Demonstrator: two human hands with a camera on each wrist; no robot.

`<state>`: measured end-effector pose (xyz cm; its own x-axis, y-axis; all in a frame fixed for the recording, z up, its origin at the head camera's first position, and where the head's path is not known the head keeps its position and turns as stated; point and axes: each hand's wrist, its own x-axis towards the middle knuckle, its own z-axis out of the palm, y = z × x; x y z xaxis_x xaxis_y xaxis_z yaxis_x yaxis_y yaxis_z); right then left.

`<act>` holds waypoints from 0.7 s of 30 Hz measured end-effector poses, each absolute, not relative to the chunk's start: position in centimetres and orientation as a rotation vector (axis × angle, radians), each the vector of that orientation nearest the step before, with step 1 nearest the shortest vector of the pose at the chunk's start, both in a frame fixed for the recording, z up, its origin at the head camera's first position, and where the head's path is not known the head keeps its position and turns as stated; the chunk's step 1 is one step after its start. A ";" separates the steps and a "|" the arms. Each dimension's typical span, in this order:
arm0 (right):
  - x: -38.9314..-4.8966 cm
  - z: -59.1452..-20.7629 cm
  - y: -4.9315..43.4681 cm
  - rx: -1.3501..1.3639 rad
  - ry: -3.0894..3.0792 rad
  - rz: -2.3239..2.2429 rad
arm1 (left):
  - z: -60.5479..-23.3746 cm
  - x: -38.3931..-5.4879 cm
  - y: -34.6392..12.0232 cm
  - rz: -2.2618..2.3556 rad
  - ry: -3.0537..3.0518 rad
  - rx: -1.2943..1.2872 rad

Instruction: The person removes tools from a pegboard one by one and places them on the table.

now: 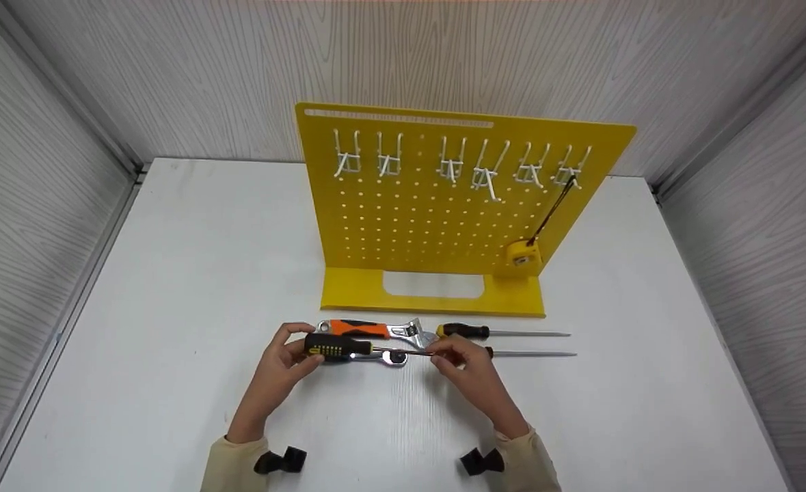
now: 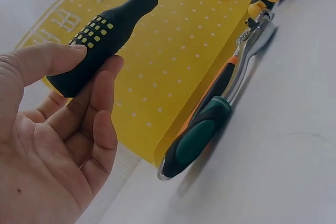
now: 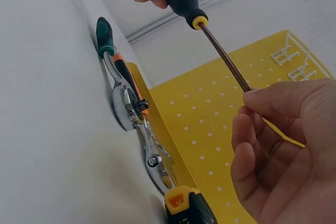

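A screwdriver (image 1: pixel 338 346) with a black, yellow-dotted handle is held level between both hands, above the table. My left hand (image 1: pixel 281 369) pinches the handle's end between thumb and fingers; the left wrist view shows that handle (image 2: pixel 105 40) closely. With thumb and fingertips my right hand (image 1: pixel 469 372) pinches the metal shaft (image 3: pixel 226 56) toward its tip, which the fingers hide. Beneath lie an adjustable wrench (image 1: pixel 365 329) with an orange and black handle and a ratchet wrench (image 3: pixel 123 103) with a green and black handle.
Two more screwdrivers (image 1: pixel 529 334) lie to the right, one partly behind my right hand. A yellow pegboard (image 1: pixel 409 232) stands behind the tools, with several white hooks (image 1: pixel 389 164) along its top. From the rightmost hook a yellow tape measure (image 1: pixel 524 254) hangs by a black cord.
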<state>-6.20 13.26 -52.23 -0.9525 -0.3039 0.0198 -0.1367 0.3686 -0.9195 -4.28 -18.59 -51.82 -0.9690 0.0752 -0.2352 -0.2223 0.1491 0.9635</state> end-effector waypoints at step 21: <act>-5.3 -54.5 13.2 -0.408 2.389 -1.479 | -54.5 -2.8 -19.3 1.674 2.346 -0.283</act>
<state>-5.28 13.20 -54.55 -0.9144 -0.3914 -0.1038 -0.0816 0.4292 -0.8995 -2.78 -19.29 -54.47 -0.9512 -0.0154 -0.3082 -0.2965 0.3227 0.8989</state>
